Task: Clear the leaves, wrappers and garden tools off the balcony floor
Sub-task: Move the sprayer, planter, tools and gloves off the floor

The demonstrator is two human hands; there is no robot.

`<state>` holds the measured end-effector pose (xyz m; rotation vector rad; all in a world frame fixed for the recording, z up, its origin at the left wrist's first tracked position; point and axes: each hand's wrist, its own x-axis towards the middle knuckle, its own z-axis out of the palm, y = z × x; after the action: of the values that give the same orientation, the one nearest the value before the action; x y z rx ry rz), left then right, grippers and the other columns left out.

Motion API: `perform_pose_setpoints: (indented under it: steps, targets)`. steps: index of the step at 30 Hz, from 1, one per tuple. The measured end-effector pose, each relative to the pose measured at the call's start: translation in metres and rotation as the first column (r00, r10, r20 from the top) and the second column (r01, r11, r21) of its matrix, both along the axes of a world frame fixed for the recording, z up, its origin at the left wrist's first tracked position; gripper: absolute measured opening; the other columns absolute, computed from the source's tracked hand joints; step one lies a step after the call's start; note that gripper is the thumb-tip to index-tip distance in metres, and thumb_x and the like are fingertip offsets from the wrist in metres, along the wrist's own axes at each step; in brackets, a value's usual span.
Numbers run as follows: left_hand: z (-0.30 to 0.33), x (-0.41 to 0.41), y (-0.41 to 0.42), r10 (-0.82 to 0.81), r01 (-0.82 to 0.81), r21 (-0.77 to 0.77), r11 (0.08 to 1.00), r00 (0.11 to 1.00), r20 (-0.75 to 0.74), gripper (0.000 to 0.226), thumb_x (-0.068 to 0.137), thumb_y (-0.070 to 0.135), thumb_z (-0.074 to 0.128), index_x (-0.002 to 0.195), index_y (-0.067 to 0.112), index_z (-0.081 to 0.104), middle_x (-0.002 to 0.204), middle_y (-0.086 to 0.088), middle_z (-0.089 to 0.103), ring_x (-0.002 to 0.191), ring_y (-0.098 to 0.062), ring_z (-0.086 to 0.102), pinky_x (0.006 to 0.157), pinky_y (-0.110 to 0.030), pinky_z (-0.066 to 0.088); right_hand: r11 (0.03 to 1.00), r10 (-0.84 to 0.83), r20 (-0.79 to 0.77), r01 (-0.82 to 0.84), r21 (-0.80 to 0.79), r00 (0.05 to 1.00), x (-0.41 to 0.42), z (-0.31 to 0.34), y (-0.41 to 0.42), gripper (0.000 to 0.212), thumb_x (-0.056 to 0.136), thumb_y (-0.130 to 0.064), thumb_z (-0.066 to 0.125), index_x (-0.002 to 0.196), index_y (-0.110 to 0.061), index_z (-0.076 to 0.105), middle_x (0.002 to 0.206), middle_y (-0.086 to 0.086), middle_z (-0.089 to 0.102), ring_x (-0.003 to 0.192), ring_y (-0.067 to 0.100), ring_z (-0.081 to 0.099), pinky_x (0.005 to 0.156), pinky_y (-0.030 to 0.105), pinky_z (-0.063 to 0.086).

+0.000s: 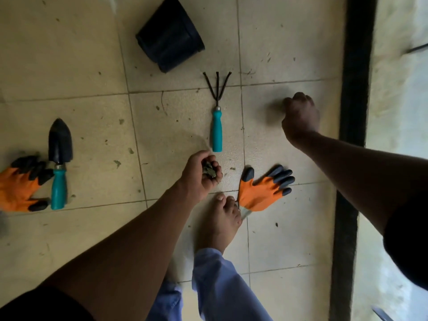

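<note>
A small clump of dry leaves (209, 170) sat bunched in the left hand (199, 174), whose fingers were curled round it, just above the tiled balcony floor (92, 66). Just beyond that hand lay the hand rake (217, 117), flat on the tiles, its teal handle pointing toward the person and its three dark prongs pointing away. The right hand (300, 117) was well apart from the left, off to the right of the rake, fingers curled under into a loose fist low over the floor; whether it pinched anything could not be told, since the fingertips were hidden beneath the knuckles.

Just right of the left hand an orange glove (261, 193) with black fingertips lay spread flat on the tiles, its cuff touching the toes of a bare foot (222, 218). A light blue trouser leg (220, 286) covered the leg above that foot.

Far over at the left edge lay the trowel (59, 163), dark blade pointing away and teal handle toward the person, with a second orange glove (20, 186) lying just beside it, its black fingertips touching the handle.

Beyond the rake's prongs a black plastic pot (170, 34) lay tipped on its side. Small leaf scraps (117, 163) and specks were scattered over the tiles between the trowel and the rake. A dark frame strip (352, 112) ran along the right side of the floor
</note>
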<state>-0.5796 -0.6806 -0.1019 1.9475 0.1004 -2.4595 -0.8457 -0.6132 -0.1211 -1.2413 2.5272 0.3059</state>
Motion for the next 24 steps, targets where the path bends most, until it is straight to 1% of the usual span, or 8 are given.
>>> perform_pose_setpoints:
  steps: [4,8,12,13,16,19,21,24]
  targets:
    - [0.014,-0.003,0.002,-0.019,0.019,-0.017,1.0,1.0,-0.014,0.026,0.101,0.024,0.055,0.078,0.012,0.059,0.069,-0.003,0.055,0.061,-0.015,0.055,0.056,-0.025,0.05,0.954,-0.26,0.222,0.285,-0.089,0.94,0.015,0.01,0.001,0.024,0.082,0.013,0.057,0.087,-0.005,0.073,0.091,0.012,0.069,0.085,0.029,0.067,0.066,0.026,0.045]
    - [0.035,-0.005,0.002,-0.024,0.025,-0.015,1.0,0.999,0.026,0.025,0.101,0.023,0.054,0.08,0.011,0.06,0.07,-0.003,0.057,0.063,-0.015,0.058,0.057,-0.024,0.054,0.831,-0.421,0.582,0.552,-0.06,0.696,0.068,0.047,-0.001,0.005,0.082,-0.011,0.082,0.081,-0.015,0.078,0.078,0.002,0.076,0.071,0.01,0.071,0.071,0.017,0.056]
    - [0.063,-0.007,0.0,0.005,-0.006,0.01,1.0,0.998,0.07,0.028,0.103,0.023,0.05,0.081,0.008,0.059,0.073,-0.006,0.058,0.069,-0.017,0.057,0.058,-0.026,0.056,0.724,-0.436,0.806,0.688,0.05,0.4,0.125,0.107,-0.006,0.013,0.077,-0.005,0.082,0.078,-0.017,0.078,0.076,0.007,0.077,0.078,0.023,0.076,0.08,0.044,0.061]
    - [0.07,-0.007,-0.001,-0.002,0.002,0.0,1.0,0.998,0.066,0.027,0.104,0.023,0.05,0.086,0.006,0.061,0.076,-0.008,0.061,0.073,-0.018,0.059,0.064,-0.029,0.057,0.733,-0.417,0.818,0.679,0.046,0.395,0.139,0.123,-0.008,0.014,0.077,-0.004,0.08,0.079,-0.018,0.078,0.077,0.006,0.077,0.079,0.021,0.075,0.08,0.045,0.06]
    - [0.087,-0.004,-0.006,-0.081,0.081,-0.048,0.996,0.997,0.003,0.033,0.105,0.028,0.043,0.108,0.003,0.064,0.097,-0.017,0.064,0.091,-0.026,0.062,0.086,-0.036,0.05,0.895,-0.229,0.768,0.44,-0.076,0.598,0.174,0.16,-0.013,0.017,0.081,-0.005,0.069,0.09,-0.014,0.079,0.089,0.005,0.077,0.086,0.022,0.072,0.082,0.04,0.056]
    - [0.093,0.001,-0.018,-0.128,0.125,-0.09,0.988,0.991,-0.03,0.039,0.104,0.036,0.043,0.08,0.014,0.065,0.073,-0.006,0.063,0.075,-0.019,0.064,0.074,-0.028,0.053,0.967,0.048,0.664,0.133,-0.219,0.746,0.195,0.178,-0.015,0.029,0.084,-0.003,0.056,0.106,-0.013,0.074,0.104,0.007,0.073,0.095,0.026,0.067,0.083,0.037,0.052]
    - [0.093,0.003,-0.022,-0.12,0.119,-0.136,0.984,0.993,-0.001,0.04,0.103,0.033,0.049,0.069,0.018,0.063,0.064,-0.002,0.062,0.061,-0.015,0.067,0.057,-0.021,0.055,0.939,0.067,0.615,0.158,-0.304,0.785,0.2,0.178,-0.01,0.038,0.084,-0.008,0.048,0.114,-0.016,0.07,0.109,0.005,0.069,0.097,0.023,0.065,0.081,0.035,0.053]
    - [0.08,0.003,-0.027,-0.026,0.029,-0.09,0.995,0.999,0.033,0.031,0.1,0.023,0.055,0.07,0.015,0.056,0.07,-0.004,0.056,0.06,-0.016,0.06,0.059,-0.025,0.053,0.894,-0.147,0.531,0.342,-0.289,0.834,0.194,0.154,0.01,0.041,0.083,-0.013,0.046,0.116,-0.022,0.067,0.113,0.005,0.064,0.098,0.027,0.065,0.076,0.041,0.056]
